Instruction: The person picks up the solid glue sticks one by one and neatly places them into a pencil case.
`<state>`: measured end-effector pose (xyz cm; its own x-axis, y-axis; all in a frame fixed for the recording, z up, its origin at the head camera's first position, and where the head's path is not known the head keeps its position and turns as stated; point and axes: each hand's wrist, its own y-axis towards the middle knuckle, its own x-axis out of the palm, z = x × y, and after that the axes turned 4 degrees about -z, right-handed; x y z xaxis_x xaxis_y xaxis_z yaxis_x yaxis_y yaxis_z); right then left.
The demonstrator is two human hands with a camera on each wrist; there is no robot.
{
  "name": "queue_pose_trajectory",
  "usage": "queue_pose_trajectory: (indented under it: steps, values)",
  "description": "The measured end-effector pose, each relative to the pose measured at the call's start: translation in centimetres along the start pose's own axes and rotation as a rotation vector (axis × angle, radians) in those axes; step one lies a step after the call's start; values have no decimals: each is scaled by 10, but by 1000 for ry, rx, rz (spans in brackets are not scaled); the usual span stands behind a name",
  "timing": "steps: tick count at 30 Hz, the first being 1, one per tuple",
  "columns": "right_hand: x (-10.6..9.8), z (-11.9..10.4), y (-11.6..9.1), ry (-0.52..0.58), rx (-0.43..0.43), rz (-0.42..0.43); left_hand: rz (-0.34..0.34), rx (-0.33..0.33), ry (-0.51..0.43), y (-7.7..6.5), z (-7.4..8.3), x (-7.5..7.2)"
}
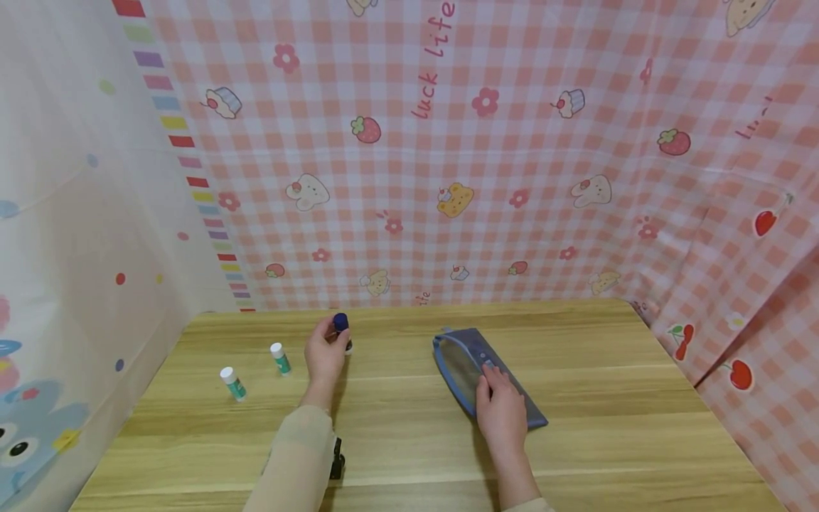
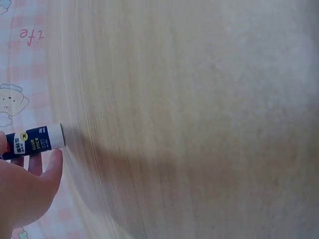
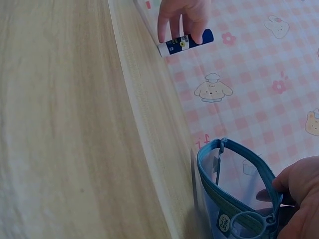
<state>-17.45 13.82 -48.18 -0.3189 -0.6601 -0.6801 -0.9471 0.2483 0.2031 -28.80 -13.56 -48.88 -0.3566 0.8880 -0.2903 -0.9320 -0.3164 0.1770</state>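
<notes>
My left hand (image 1: 325, 358) pinches a glue stick (image 2: 37, 140) between thumb and fingers near the back left of the table. The stick has a dark blue cap, a navy label and a white base, and stands nearly upright in the head view. My right hand (image 1: 502, 411) grips the edge of a blue-grey zip pouch (image 1: 478, 346), right of the middle. In the right wrist view the blue zipper rim (image 3: 213, 191) gapes wide, with a ring-shaped pull (image 3: 247, 224) hanging from it. My right thumb and fingers hold one side of that rim.
Left of my left hand, two small green tubes with white caps, one nearer (image 1: 234, 385) and one farther (image 1: 281, 360), stand on the wooden table (image 1: 397, 455). A pink checked cloth (image 1: 416, 242) hangs along the table's back edge, with more cloth at both sides.
</notes>
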Motion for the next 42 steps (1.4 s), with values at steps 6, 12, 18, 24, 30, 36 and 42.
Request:
queue_pose_trajectory:
  steps: [6, 12, 18, 24, 30, 36, 42]
  values:
    - [1, 0, 0, 0, 1, 1, -21, 23, 7, -3, 0, 2]
    - [2, 1, 0, 6, 4, 0, -38, 59, 7, -6, 2, 7]
    - [2, 0, 0, 12, 2, 8, -60, 71, -26, -9, 7, 13]
    - [2, -1, 0, 11, -1, 12, -111, 54, -30, -13, 10, 19]
    - [2, -1, 0, 3, -2, 12, -174, 20, -52, -19, 17, 25]
    - [3, -1, 0, 4, 1, 18, -250, -41, -140, -27, 25, 32]
    - [3, -1, 1, 3, 17, 0, -306, -51, -170, -36, 31, 39]
